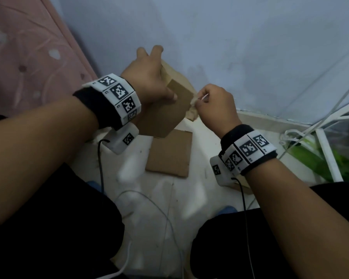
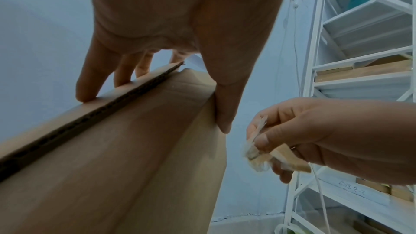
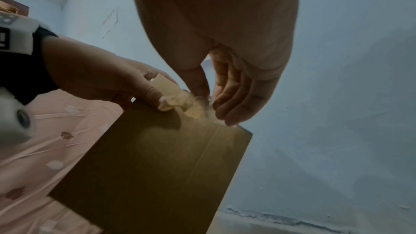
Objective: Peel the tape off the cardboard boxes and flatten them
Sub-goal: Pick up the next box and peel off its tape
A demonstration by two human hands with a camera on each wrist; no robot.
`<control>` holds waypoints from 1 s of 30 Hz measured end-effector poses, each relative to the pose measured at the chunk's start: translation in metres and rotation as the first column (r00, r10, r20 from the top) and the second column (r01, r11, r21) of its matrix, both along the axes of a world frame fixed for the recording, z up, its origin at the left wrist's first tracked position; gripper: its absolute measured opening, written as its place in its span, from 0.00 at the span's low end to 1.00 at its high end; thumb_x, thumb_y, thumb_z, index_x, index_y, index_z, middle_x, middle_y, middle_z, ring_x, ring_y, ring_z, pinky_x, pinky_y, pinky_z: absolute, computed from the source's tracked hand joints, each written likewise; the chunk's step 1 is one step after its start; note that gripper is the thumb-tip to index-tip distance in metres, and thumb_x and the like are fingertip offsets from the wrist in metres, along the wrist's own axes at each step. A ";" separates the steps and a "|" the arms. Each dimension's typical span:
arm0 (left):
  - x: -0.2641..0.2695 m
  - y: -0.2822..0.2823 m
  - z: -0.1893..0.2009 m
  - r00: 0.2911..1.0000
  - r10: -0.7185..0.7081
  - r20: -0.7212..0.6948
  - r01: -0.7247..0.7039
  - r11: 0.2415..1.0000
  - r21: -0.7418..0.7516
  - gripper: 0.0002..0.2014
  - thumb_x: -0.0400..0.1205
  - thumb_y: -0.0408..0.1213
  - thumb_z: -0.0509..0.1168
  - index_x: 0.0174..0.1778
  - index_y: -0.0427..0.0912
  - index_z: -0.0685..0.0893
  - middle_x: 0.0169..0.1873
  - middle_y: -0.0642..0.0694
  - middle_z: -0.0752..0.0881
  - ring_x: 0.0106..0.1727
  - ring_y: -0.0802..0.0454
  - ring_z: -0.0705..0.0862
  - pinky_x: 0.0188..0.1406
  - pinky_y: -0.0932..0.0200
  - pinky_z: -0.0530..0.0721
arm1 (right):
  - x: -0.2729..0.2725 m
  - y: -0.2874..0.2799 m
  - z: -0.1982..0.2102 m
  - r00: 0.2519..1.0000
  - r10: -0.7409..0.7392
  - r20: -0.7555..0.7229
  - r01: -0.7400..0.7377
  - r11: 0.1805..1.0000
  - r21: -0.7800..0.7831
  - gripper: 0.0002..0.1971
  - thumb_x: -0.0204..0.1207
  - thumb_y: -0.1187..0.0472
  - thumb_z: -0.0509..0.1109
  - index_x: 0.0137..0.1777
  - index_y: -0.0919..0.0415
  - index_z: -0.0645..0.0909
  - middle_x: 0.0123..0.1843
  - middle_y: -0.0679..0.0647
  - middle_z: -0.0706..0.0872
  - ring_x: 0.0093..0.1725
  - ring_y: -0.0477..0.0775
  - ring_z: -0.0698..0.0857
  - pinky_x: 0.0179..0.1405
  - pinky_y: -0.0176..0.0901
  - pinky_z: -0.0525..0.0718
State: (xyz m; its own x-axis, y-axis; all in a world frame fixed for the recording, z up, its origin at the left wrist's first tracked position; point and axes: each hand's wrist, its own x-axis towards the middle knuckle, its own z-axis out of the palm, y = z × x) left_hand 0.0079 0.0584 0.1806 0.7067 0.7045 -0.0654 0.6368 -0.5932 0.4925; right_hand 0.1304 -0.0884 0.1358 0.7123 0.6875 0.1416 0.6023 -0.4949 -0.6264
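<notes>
Head view: left hand grips the box; right hand pinches crumpled tape at the box's right edge.

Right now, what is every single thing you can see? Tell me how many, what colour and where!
cardboard box: one, brown, held up in the air between the hands
tape: one crumpled strip, pale and see-through, at the box's right edge
flat cardboard: one piece, brown, on the floor under the box
floor: one, whitish, below
wall: one, pale blue, ahead
bedcover: one, pink with a pattern, far left
shelf rack: one, white metal, right side
green thing: one, under the rack, too unclear to name
left hand: grips the box's top
right hand: pinches the tape
</notes>
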 end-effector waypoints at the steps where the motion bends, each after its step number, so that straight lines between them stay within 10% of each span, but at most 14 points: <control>1: 0.000 0.000 -0.001 1.000 0.005 0.008 -0.005 1.000 0.000 0.58 0.65 0.54 0.85 0.85 0.49 0.57 0.76 0.37 0.65 0.73 0.32 0.75 0.69 0.41 0.78 | -0.002 -0.001 0.000 1.000 -0.006 0.021 0.007 1.000 -0.012 0.04 0.77 0.67 0.68 0.48 0.64 0.84 0.41 0.53 0.86 0.45 0.56 0.85 0.39 0.45 0.79; 3: 0.001 0.000 -0.001 0.999 0.016 0.031 -0.015 1.000 -0.008 0.58 0.64 0.54 0.85 0.85 0.50 0.58 0.75 0.38 0.65 0.73 0.32 0.75 0.70 0.40 0.78 | -0.004 -0.002 0.001 0.975 0.200 -0.100 -0.221 0.931 -0.292 0.04 0.79 0.66 0.71 0.48 0.62 0.88 0.43 0.52 0.89 0.50 0.57 0.89 0.47 0.45 0.85; 5: 0.001 0.000 -0.002 0.999 0.016 0.043 -0.015 1.000 -0.015 0.57 0.65 0.55 0.85 0.85 0.50 0.58 0.74 0.38 0.65 0.72 0.33 0.75 0.70 0.40 0.78 | -0.015 -0.007 0.000 0.823 0.296 -0.485 -0.559 0.574 -0.598 0.05 0.80 0.61 0.76 0.53 0.56 0.92 0.53 0.53 0.92 0.59 0.56 0.90 0.59 0.51 0.90; 7: 0.002 0.000 -0.003 0.999 0.004 0.047 -0.003 1.000 -0.017 0.56 0.65 0.55 0.84 0.85 0.50 0.58 0.74 0.39 0.66 0.72 0.34 0.75 0.69 0.41 0.79 | -0.024 -0.010 -0.006 0.777 0.285 -0.562 -0.630 0.347 -0.695 0.09 0.79 0.54 0.78 0.58 0.49 0.93 0.61 0.50 0.92 0.63 0.55 0.88 0.65 0.55 0.89; 9: 0.002 0.000 -0.005 0.999 -0.006 0.050 0.008 1.000 -0.028 0.56 0.66 0.55 0.84 0.85 0.50 0.58 0.74 0.39 0.66 0.72 0.35 0.75 0.67 0.43 0.78 | -0.023 -0.008 -0.008 0.836 0.325 -0.442 -0.544 0.382 -0.747 0.12 0.79 0.51 0.77 0.60 0.49 0.92 0.62 0.51 0.92 0.61 0.57 0.89 0.64 0.56 0.89; 16: 0.005 0.001 -0.006 0.991 0.007 0.130 0.008 0.994 -0.111 0.52 0.68 0.57 0.82 0.84 0.51 0.60 0.74 0.42 0.66 0.69 0.43 0.75 0.60 0.56 0.73 | -0.004 -0.005 0.004 0.987 -0.047 -0.156 -0.005 0.947 -0.323 0.11 0.86 0.59 0.61 0.45 0.65 0.78 0.44 0.59 0.83 0.49 0.64 0.82 0.42 0.49 0.79; 19: 0.005 0.002 -0.002 0.987 -0.010 0.157 0.039 0.983 -0.181 0.52 0.69 0.53 0.83 0.84 0.54 0.60 0.70 0.46 0.67 0.65 0.49 0.73 0.59 0.57 0.71 | 0.006 -0.002 -0.003 0.808 -0.317 -0.497 0.351 0.936 -0.027 0.24 0.87 0.45 0.59 0.71 0.63 0.73 0.65 0.56 0.80 0.60 0.59 0.80 0.60 0.53 0.79; 24: 0.003 -0.001 0.000 0.975 -0.132 0.178 0.174 0.953 -0.247 0.54 0.66 0.46 0.86 0.84 0.58 0.60 0.71 0.47 0.69 0.68 0.47 0.75 0.63 0.55 0.76 | 0.021 -0.013 -0.010 0.363 -0.118 -0.924 0.405 0.913 0.042 0.25 0.87 0.39 0.57 0.71 0.53 0.82 0.61 0.55 0.91 0.59 0.61 0.87 0.56 0.56 0.79; 30: 0.003 0.006 0.001 0.972 -0.153 0.177 0.191 0.955 -0.227 0.53 0.68 0.40 0.84 0.85 0.57 0.59 0.69 0.48 0.65 0.65 0.45 0.74 0.54 0.58 0.78 | 0.023 -0.010 -0.001 0.380 0.148 -0.913 0.352 0.890 0.291 0.15 0.87 0.47 0.67 0.67 0.52 0.85 0.58 0.55 0.92 0.55 0.55 0.90 0.60 0.51 0.85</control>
State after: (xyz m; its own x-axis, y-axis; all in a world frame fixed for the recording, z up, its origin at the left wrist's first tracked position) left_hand 0.0112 0.0641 0.1812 0.8308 0.5479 -0.0977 0.4396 -0.5383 0.7190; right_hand 0.1533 -0.0980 0.1344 0.6338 0.6560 -0.4099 -0.4810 -0.0809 -0.8730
